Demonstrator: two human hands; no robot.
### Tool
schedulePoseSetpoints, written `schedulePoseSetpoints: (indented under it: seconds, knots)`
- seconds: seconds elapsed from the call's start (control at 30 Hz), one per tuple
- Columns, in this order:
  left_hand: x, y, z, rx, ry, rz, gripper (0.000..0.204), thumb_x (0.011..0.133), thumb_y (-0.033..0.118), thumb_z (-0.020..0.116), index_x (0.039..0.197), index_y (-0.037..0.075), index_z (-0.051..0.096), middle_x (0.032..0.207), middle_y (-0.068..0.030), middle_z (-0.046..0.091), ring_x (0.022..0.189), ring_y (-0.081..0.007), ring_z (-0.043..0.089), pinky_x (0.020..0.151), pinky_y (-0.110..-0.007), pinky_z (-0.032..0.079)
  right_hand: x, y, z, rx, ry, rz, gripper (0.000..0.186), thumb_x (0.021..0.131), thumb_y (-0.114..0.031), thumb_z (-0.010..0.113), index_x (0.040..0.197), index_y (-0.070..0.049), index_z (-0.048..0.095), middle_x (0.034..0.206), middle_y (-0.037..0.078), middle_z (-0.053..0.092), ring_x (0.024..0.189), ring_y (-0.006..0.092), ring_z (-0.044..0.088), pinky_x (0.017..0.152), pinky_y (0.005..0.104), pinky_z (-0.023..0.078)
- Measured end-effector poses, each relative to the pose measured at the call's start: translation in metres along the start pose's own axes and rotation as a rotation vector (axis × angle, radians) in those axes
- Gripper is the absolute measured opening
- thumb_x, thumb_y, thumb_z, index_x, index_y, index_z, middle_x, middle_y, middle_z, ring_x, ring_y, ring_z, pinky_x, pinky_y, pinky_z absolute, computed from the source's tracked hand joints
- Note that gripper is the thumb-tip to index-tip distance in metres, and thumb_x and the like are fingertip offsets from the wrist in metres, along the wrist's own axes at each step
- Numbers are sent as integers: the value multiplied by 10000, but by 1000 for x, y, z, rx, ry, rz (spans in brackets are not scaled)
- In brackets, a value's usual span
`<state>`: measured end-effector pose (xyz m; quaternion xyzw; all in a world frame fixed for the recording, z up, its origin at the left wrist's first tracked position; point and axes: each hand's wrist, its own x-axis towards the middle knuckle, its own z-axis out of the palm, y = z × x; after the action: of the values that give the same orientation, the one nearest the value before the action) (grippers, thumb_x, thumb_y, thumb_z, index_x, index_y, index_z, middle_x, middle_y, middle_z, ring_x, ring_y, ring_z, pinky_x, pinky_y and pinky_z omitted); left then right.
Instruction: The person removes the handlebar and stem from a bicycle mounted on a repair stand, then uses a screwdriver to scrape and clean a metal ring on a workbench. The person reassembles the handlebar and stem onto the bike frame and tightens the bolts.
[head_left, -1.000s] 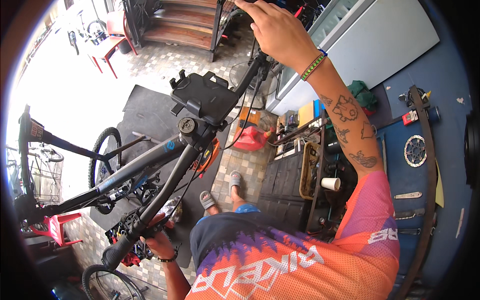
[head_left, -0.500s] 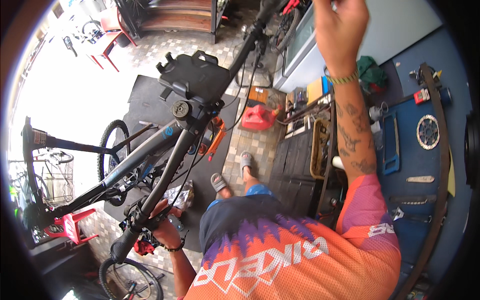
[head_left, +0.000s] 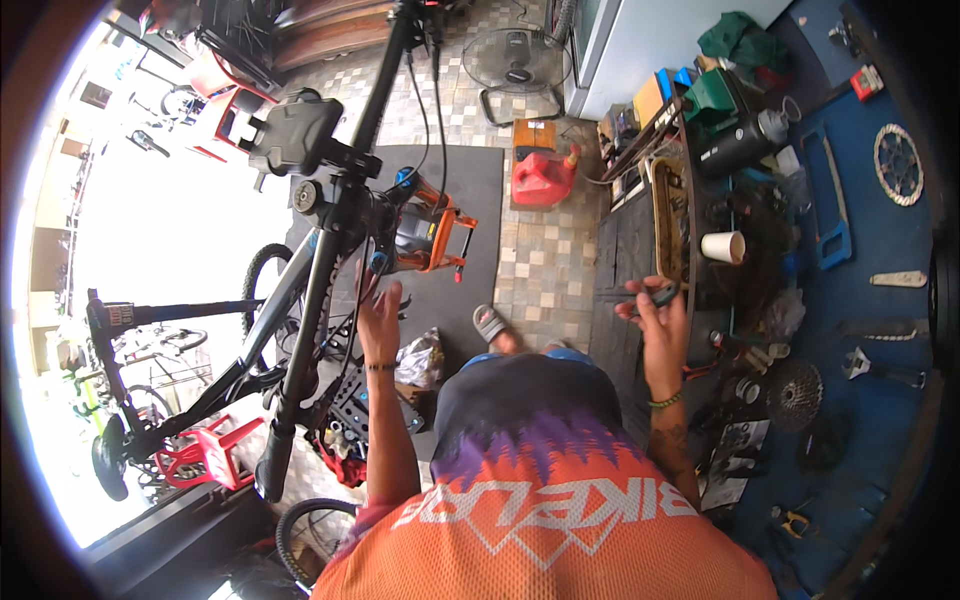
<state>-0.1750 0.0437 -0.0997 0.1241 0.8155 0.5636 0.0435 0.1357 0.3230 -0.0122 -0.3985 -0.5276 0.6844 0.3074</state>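
A mountain bike with a dark frame (head_left: pixel 262 318) stands at my left, its handlebar (head_left: pixel 312 318) running from near to far. On the bar sits a black phone holder (head_left: pixel 293 138), beside a round stem cap (head_left: pixel 310 198). Close to the bar and its cables, my left hand (head_left: pixel 378 325) is raised with fingers apart and holds nothing. Out to the right, before the dark wooden cabinet, my right hand (head_left: pixel 658 330) has its fingers closed on a small dark object (head_left: pixel 661 295); its kind is too small to tell.
A red fuel can (head_left: pixel 543 178) and a standing fan (head_left: pixel 517 65) are on the tiled floor ahead. An orange-framed machine (head_left: pixel 425 235) lies past the handlebar. Right of me, a paper cup (head_left: pixel 722 247), black bottle (head_left: pixel 745 143), cassette (head_left: pixel 795 396) and blue hacksaw (head_left: pixel 835 245) lie about.
My right hand has come down from the upper right to beside the cabinet. My left hand has left the handlebar's near end and moved farther up along the bar. The view has shifted right.
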Motion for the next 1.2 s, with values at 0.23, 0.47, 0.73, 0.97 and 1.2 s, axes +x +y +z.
schedulePoseSetpoints:
  seconds: [0.23, 0.47, 0.73, 0.97, 1.2]
  knots:
    - [24, -4, 15, 35, 22, -9, 499, 1040, 270, 732, 1416, -44, 635, 1217, -140, 758, 946, -205, 789, 712, -300, 643, -56, -39, -100, -124, 75, -204, 350, 1071, -40, 610, 1411, 38, 578, 1363, 134, 621, 1144, 232, 715, 953, 336, 561]
    - [23, -4, 45, -47, 125, -59, 501, 959, 353, 839, 1202, -33, 633, 996, -104, 745, 780, -179, 763, 619, -285, 615, -94, -44, -166, -167, 142, -316, 392, 1036, 5, 676, 1418, 50, 605, 1335, 143, 646, 1165, 232, 702, 1042, 342, 557]
    - [39, -23, 69, 496, 289, 266, 309, 987, 302, 766, 1084, 35, 644, 932, -101, 750, 847, -236, 765, 755, -413, 593, -125, -50, -192, -190, 125, -454, 420, 1035, 33, 653, 1450, 47, 587, 1355, 152, 651, 1124, 193, 681, 1030, 348, 564]
    - [29, 3, 104, -42, 67, -12, 415, 993, 372, 773, 1290, 97, 683, 1115, -89, 777, 812, -209, 773, 590, -338, 633, -174, -74, -215, -306, 372, -440, 531, 1102, -83, 575, 1600, 41, 440, 1449, 205, 623, 1045, 184, 686, 973, 341, 565]
    - [185, -102, 32, 85, -260, 174, 583, 885, 81, 668, 1467, 40, 638, 1496, -154, 648, 1346, -314, 632, 1115, -404, 523, -207, -100, -283, -476, 700, -618, 344, 1082, -81, 644, 1399, 50, 621, 1319, 160, 715, 1055, 223, 753, 915, 344, 603]
